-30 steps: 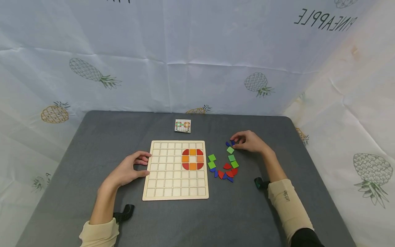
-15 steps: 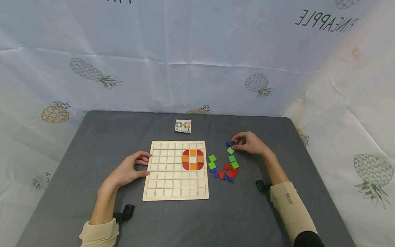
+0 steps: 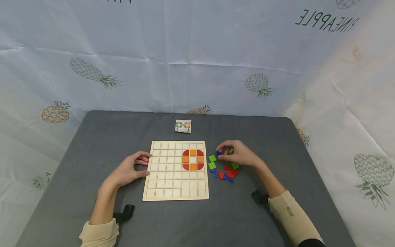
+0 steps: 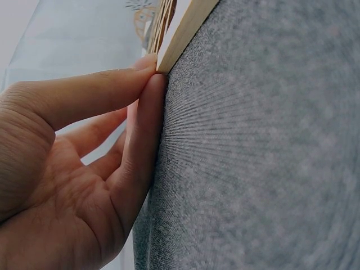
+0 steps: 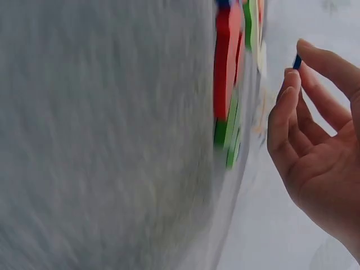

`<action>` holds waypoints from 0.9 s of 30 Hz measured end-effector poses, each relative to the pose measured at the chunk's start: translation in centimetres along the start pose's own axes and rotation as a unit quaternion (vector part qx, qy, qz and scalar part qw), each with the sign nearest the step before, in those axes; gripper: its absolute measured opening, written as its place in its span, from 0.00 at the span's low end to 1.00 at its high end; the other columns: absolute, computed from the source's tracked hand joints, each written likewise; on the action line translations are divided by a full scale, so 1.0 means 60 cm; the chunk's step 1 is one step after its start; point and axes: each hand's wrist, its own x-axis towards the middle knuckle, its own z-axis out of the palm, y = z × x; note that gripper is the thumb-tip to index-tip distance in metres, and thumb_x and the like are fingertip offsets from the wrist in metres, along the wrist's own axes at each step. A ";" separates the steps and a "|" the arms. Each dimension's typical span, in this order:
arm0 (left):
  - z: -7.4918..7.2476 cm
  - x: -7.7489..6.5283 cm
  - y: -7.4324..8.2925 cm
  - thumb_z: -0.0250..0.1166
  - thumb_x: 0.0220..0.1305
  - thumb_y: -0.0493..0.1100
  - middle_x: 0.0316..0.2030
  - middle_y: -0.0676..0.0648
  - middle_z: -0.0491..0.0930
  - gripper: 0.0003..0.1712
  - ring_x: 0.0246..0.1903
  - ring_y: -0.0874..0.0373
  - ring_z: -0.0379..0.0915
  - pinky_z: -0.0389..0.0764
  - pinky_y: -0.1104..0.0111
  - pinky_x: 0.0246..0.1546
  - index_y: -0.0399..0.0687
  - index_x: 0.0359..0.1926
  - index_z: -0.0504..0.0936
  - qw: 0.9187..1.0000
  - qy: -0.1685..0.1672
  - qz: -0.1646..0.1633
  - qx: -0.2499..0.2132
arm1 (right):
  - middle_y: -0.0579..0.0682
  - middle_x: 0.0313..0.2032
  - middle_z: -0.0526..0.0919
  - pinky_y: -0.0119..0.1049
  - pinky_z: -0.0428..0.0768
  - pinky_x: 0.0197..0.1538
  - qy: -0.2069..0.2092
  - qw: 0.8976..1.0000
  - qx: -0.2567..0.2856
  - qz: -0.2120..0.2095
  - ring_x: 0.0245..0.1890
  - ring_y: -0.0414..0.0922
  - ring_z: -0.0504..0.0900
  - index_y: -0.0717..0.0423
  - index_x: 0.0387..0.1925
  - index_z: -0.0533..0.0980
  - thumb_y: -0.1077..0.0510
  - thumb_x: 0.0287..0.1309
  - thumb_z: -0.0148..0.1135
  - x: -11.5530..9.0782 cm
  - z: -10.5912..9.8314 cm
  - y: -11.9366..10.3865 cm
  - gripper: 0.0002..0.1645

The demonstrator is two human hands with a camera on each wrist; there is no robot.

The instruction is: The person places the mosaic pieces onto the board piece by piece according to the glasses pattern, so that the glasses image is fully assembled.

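Note:
A wooden grid board lies on the table, with a ring of red corner tiles and orange square tiles set in its right part. At the board's left edge rests my left hand, thumb and fingertips touching the rim, spread apart along it. My right hand pinches a small blue tile between thumb and fingertips, raised above the loose tiles to the right of the board. Most of that blue tile is hidden by the fingers. Part of a green tile shows behind the right hand.
Loose green square tiles, red quarter-round tiles and blue tiles lie close to the board's right edge. A small printed pattern card sits behind the board. The grey table meets a hanging pineapple-print cloth at the back.
My right hand has taken up a blue tile from the far end of the loose pieces and moved left and nearer, toward the board. The left hand and board stay put.

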 end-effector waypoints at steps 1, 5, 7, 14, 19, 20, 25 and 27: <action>0.000 0.000 0.000 0.78 0.64 0.34 0.58 0.35 0.80 0.35 0.57 0.45 0.81 0.83 0.66 0.55 0.35 0.70 0.75 1.000 0.000 0.001 0.001 | 0.48 0.40 0.90 0.31 0.81 0.35 -0.006 1.000 -0.005 -0.004 0.34 0.38 0.83 0.55 0.53 0.87 0.56 0.66 0.77 0.000 0.007 -0.006 0.16; 0.001 -0.001 0.001 0.78 0.64 0.34 0.58 0.36 0.80 0.35 0.57 0.44 0.80 0.83 0.65 0.55 0.35 0.70 0.75 1.000 0.000 0.000 0.001 | 0.47 0.41 0.89 0.30 0.82 0.36 -0.028 0.999 -0.020 -0.016 0.33 0.34 0.82 0.54 0.53 0.87 0.56 0.66 0.77 -0.004 0.030 -0.032 0.16; 0.001 -0.001 0.001 0.78 0.64 0.34 0.58 0.36 0.80 0.35 0.57 0.44 0.80 0.83 0.65 0.55 0.35 0.70 0.75 1.000 0.001 -0.001 0.001 | 0.48 0.43 0.90 0.30 0.83 0.37 -0.038 0.999 -0.026 -0.023 0.33 0.33 0.83 0.55 0.54 0.87 0.56 0.67 0.77 -0.005 0.040 -0.045 0.16; 0.001 0.000 0.000 0.78 0.64 0.34 0.58 0.36 0.80 0.35 0.57 0.45 0.80 0.83 0.64 0.55 0.35 0.70 0.75 1.000 0.002 -0.002 0.002 | 0.50 0.45 0.90 0.27 0.83 0.37 -0.064 0.995 -0.060 -0.048 0.32 0.29 0.82 0.55 0.51 0.87 0.55 0.67 0.76 -0.001 0.069 -0.078 0.14; 0.001 0.000 0.001 0.78 0.64 0.34 0.58 0.36 0.80 0.36 0.57 0.44 0.81 0.84 0.64 0.55 0.35 0.70 0.75 1.000 0.002 -0.003 0.005 | 0.46 0.41 0.89 0.26 0.80 0.37 -0.079 0.991 -0.096 -0.059 0.29 0.28 0.76 0.53 0.48 0.88 0.56 0.66 0.77 0.005 0.088 -0.092 0.11; 0.001 -0.001 0.001 0.78 0.64 0.34 0.58 0.36 0.80 0.35 0.57 0.44 0.81 0.84 0.64 0.55 0.35 0.70 0.75 1.000 0.003 -0.004 0.004 | 0.46 0.40 0.88 0.26 0.79 0.37 -0.081 0.990 -0.101 -0.060 0.29 0.28 0.76 0.53 0.47 0.88 0.56 0.66 0.77 0.006 0.091 -0.095 0.11; 0.001 -0.001 0.002 0.78 0.65 0.34 0.58 0.35 0.80 0.35 0.58 0.44 0.81 0.84 0.64 0.55 0.35 0.70 0.75 1.000 0.001 -0.004 0.003 | 0.44 0.38 0.87 0.26 0.77 0.37 -0.085 0.987 -0.131 -0.048 0.29 0.29 0.75 0.53 0.46 0.87 0.56 0.64 0.78 0.008 0.105 -0.106 0.11; 0.000 -0.001 0.003 0.78 0.65 0.34 0.58 0.35 0.80 0.36 0.57 0.44 0.80 0.84 0.64 0.55 0.35 0.70 0.75 1.000 0.000 -0.002 0.003 | 0.44 0.37 0.87 0.26 0.77 0.37 -0.081 0.985 -0.145 -0.043 0.30 0.30 0.75 0.52 0.45 0.87 0.56 0.64 0.78 0.008 0.109 -0.110 0.10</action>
